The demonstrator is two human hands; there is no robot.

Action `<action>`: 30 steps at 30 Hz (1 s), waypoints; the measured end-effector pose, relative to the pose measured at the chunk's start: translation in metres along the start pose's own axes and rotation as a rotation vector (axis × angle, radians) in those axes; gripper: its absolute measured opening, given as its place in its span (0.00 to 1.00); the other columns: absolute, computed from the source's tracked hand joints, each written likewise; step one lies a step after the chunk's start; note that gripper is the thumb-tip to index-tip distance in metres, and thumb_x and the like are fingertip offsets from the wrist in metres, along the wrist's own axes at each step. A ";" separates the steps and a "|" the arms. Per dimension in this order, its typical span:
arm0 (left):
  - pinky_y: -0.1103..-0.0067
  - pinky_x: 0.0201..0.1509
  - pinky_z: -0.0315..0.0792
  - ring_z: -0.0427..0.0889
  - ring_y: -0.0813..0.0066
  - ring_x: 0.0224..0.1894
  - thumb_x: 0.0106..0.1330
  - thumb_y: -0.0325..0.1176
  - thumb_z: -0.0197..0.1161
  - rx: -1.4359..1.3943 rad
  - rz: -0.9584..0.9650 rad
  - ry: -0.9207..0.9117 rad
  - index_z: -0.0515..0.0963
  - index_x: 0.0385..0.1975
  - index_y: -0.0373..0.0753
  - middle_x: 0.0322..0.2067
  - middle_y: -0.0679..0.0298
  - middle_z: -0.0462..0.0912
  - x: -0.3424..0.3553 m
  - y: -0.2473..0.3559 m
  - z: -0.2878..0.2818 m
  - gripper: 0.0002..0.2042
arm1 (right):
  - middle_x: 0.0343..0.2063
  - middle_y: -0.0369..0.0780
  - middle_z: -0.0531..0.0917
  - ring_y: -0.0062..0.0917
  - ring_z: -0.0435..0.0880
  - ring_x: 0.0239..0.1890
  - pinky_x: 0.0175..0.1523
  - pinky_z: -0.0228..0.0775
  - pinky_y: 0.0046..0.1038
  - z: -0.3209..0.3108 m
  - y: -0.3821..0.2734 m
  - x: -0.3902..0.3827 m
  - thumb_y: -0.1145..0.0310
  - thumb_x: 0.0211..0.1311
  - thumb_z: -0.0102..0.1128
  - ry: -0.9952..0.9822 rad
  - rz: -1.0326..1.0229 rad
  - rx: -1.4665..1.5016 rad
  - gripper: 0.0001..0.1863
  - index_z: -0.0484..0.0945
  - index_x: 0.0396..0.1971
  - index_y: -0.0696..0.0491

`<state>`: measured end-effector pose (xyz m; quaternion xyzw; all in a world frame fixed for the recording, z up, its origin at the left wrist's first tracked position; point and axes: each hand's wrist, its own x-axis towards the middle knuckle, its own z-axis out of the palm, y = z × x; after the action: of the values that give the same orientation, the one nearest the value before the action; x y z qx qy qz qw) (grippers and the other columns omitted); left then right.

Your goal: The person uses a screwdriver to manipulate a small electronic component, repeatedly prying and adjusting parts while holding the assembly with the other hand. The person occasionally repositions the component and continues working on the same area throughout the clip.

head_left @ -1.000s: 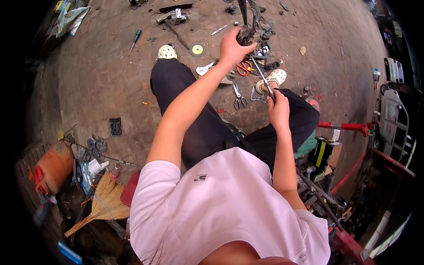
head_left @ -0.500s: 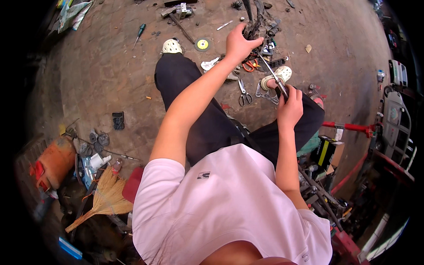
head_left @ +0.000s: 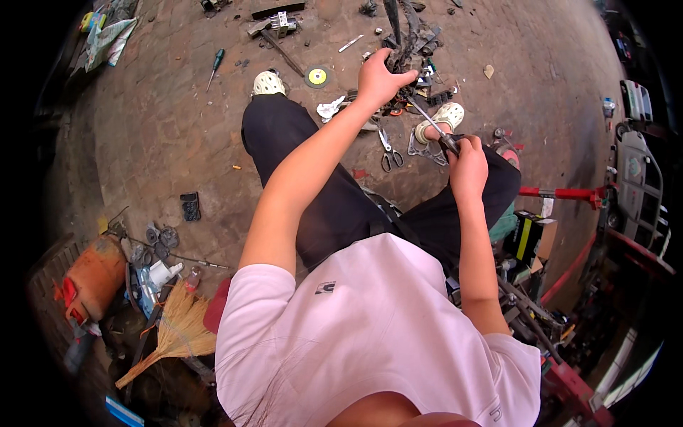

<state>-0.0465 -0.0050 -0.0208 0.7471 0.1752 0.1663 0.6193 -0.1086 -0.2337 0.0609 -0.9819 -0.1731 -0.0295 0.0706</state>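
Observation:
My left hand (head_left: pixel 382 78) is closed round a dark, grimy wiring harness (head_left: pixel 407 44), thumb on its right side and the other fingertips partly hidden. Lower and to the right, my right hand (head_left: pixel 468 169) grips a screwdriver (head_left: pixel 430 121) by its dark handle. Its metal shaft slants up and left toward the underside of the harness; I cannot tell whether the tip touches it. On the floor below the harness lie scissors with dark handles (head_left: pixel 388 151). An orange-handled tool (head_left: pixel 396 112) is mostly hidden beneath the harness.
Small dark parts (head_left: pixel 442 96) lie around the harness, beside my shoe (head_left: pixel 448 115). Farther left are a yellow-centred disc (head_left: pixel 318 76), a hammer (head_left: pixel 283 53) and a green-handled screwdriver (head_left: pixel 216 65). A straw broom (head_left: pixel 178 324) and an orange cylinder (head_left: pixel 96 277) stand at left; a red bar (head_left: pixel 562 193) at right.
The screwdriver has tilted flatter, its handle turning in my right hand and its tip shifting lower and left. My left hand keeps its hold on the harness. The whole view has shifted slightly.

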 end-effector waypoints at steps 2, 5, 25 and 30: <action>0.70 0.48 0.75 0.83 0.59 0.42 0.42 0.46 0.75 -0.042 -0.057 -0.014 0.75 0.48 0.29 0.39 0.49 0.83 0.000 0.000 0.001 0.34 | 0.38 0.43 0.76 0.41 0.79 0.40 0.40 0.72 0.39 -0.001 -0.002 0.002 0.76 0.50 0.63 0.051 0.041 -0.044 0.13 0.72 0.36 0.57; 0.70 0.48 0.75 0.83 0.59 0.43 0.42 0.46 0.75 -0.106 -0.129 -0.011 0.75 0.48 0.28 0.40 0.49 0.83 0.005 -0.010 0.005 0.35 | 0.41 0.43 0.76 0.43 0.79 0.38 0.38 0.71 0.39 0.000 -0.003 0.005 0.75 0.53 0.62 0.065 0.090 0.000 0.13 0.70 0.38 0.56; 0.78 0.41 0.76 0.83 0.75 0.36 0.49 0.37 0.74 -0.200 -0.130 -0.135 0.74 0.47 0.26 0.36 0.57 0.84 -0.001 0.000 0.003 0.28 | 0.15 0.25 0.68 0.09 0.60 0.19 0.24 0.52 0.18 0.078 -0.047 0.056 0.72 0.55 0.65 0.167 0.199 0.841 0.06 0.80 0.29 0.58; 0.78 0.41 0.76 0.83 0.75 0.35 0.48 0.39 0.75 -0.096 -0.125 0.000 0.75 0.46 0.27 0.35 0.57 0.84 -0.004 -0.006 0.002 0.29 | 0.15 0.26 0.71 0.08 0.64 0.19 0.24 0.55 0.17 0.076 -0.042 0.057 0.71 0.55 0.65 0.244 0.276 0.877 0.06 0.79 0.27 0.58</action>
<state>-0.0494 -0.0080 -0.0274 0.7042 0.2132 0.1353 0.6636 -0.0670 -0.1641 -0.0042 -0.8628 -0.0276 -0.0590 0.5014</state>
